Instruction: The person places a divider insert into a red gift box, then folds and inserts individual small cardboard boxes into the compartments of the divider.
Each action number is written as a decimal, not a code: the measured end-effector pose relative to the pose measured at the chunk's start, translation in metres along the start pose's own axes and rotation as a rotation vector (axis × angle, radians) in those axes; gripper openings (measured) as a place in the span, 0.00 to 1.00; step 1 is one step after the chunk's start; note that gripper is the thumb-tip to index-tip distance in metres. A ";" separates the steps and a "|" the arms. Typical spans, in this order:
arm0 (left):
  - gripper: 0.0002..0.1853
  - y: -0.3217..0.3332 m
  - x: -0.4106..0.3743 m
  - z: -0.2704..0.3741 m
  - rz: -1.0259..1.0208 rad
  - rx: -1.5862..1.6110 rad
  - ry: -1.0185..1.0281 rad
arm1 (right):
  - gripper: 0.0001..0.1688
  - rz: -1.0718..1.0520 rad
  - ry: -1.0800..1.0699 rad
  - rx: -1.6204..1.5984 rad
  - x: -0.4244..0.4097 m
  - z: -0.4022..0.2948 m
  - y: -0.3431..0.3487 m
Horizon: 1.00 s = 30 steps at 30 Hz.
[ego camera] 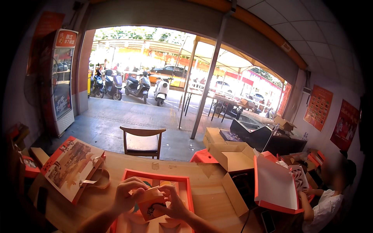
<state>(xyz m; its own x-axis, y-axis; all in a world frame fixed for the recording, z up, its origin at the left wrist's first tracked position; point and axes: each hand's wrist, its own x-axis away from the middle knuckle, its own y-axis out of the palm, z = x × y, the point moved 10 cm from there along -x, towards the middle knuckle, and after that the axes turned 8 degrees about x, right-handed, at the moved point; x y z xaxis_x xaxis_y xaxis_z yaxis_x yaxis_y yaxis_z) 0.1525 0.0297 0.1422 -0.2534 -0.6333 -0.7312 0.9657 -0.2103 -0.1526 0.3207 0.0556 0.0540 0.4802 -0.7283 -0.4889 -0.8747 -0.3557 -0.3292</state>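
Between my two hands is a small printed cardboard box [152, 206], tilted, its top edge facing up. My left hand [129, 193] has its fingers at the box's upper left edge. The box's right side is gripped by my right hand [173, 202], with fingers at the top and the thumb across its front. Below them lies a red-rimmed gift box [191, 192] with a divided tray and other small printed boxes in its far part. My hands hide some of its contents.
A printed paper bag with ribbon handles [71, 166] lies at the left on the wooden table [209, 186]. Beyond the table stands a chair [142, 141]. Open cardboard cartons [236, 158] are at the right, near another person [323, 204] at an open red box [275, 186]. A phone [268, 221] lies nearby.
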 end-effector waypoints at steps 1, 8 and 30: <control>0.14 0.000 -0.001 -0.001 0.004 0.003 -0.035 | 0.54 0.006 0.004 0.010 -0.001 -0.001 -0.001; 0.14 0.016 -0.001 -0.005 -0.103 0.055 -0.163 | 0.60 0.005 -0.022 0.088 -0.004 -0.020 -0.006; 0.48 0.039 -0.004 0.024 -0.381 -0.165 0.070 | 0.27 0.100 -0.112 -0.146 -0.008 -0.024 -0.023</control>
<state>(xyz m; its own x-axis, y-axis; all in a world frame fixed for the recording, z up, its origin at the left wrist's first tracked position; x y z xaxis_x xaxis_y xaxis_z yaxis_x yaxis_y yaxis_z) 0.1898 0.0059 0.1555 -0.5950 -0.4798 -0.6448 0.8015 -0.2941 -0.5207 0.3350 0.0559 0.0846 0.3880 -0.6976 -0.6023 -0.9146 -0.3720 -0.1583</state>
